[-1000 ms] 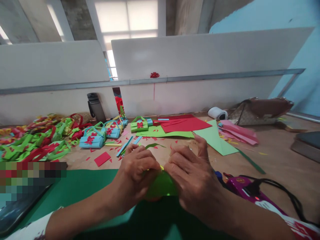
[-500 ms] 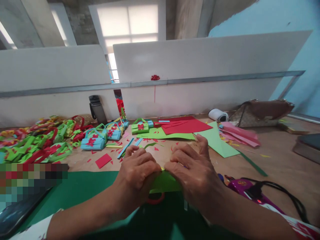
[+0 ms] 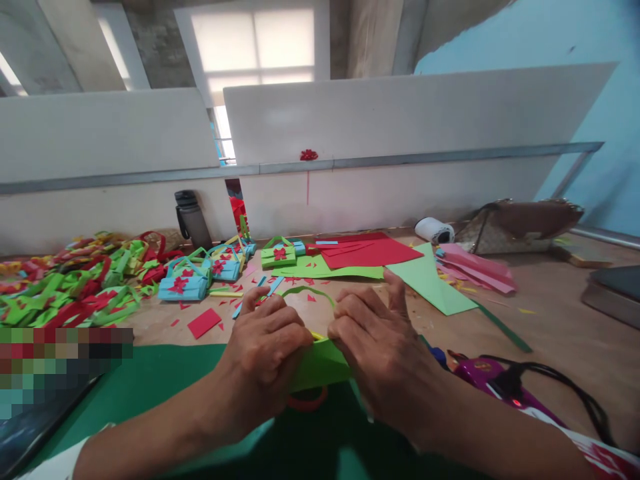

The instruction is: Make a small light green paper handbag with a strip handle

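My left hand [image 3: 270, 350] and my right hand [image 3: 377, 350] are closed on a light green piece of paper [image 3: 323, 368], one at each side. Its upper edge sits between my fingers and thumbs, with a bit of yellow [image 3: 319, 336] showing there. Behind my hands a thin green paper strip [image 3: 305, 289] curves up; whether it joins the held paper is hidden. Below the paper, an orange-red loop [image 3: 309, 402], perhaps a scissors handle, lies on the dark green sheet [image 3: 165, 373].
Small blue paper bags [image 3: 183, 287] and a green one [image 3: 279, 255] stand beyond. Coloured strips [image 3: 95, 287] pile up at left, near a bottle [image 3: 193, 220]. Red sheets [image 3: 370, 252] lie behind. A purple glue gun [image 3: 483, 373] with a black cable rests at right.
Both hands have shifted slightly left, keeping hold of the green paper. More of the curved green strip and the yellow bit now shows between and behind them.
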Demonstrator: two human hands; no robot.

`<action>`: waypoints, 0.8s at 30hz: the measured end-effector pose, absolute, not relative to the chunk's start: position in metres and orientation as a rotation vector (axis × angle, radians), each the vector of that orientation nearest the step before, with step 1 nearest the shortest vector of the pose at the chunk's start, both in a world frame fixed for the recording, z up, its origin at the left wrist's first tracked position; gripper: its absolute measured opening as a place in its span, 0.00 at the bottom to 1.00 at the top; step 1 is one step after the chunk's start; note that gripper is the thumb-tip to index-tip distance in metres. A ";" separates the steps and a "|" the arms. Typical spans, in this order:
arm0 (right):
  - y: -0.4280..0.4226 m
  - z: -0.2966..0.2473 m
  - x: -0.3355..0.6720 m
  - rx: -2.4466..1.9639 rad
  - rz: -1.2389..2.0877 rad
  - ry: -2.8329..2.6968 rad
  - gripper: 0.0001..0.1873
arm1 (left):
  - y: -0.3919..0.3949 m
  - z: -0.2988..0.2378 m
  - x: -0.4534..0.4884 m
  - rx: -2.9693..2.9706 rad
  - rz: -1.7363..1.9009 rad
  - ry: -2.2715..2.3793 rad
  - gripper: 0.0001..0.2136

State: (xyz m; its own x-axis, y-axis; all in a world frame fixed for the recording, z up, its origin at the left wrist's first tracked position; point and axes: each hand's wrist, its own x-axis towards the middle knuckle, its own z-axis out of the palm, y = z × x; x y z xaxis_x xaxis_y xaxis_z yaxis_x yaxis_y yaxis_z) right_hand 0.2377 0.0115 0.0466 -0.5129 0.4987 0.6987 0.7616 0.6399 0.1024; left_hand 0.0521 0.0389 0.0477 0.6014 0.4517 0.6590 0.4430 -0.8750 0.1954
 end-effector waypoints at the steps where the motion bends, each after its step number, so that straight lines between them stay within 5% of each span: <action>1: 0.012 0.046 0.238 -0.990 -0.537 -2.221 0.11 | 0.040 0.047 0.051 2.798 1.150 0.785 0.11; 24: 0.008 0.039 0.233 -1.048 -0.726 -2.176 0.13 | 0.036 0.048 0.059 2.925 0.985 0.913 0.13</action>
State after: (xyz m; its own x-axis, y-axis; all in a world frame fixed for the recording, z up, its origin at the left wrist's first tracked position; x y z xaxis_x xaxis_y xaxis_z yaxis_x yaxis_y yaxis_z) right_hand 0.2330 0.0081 0.0394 -0.5006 0.4833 0.7182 0.8177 0.5362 0.2092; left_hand 0.0589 0.0358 0.0484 0.6521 0.4914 0.5773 0.5386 -0.8362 0.1034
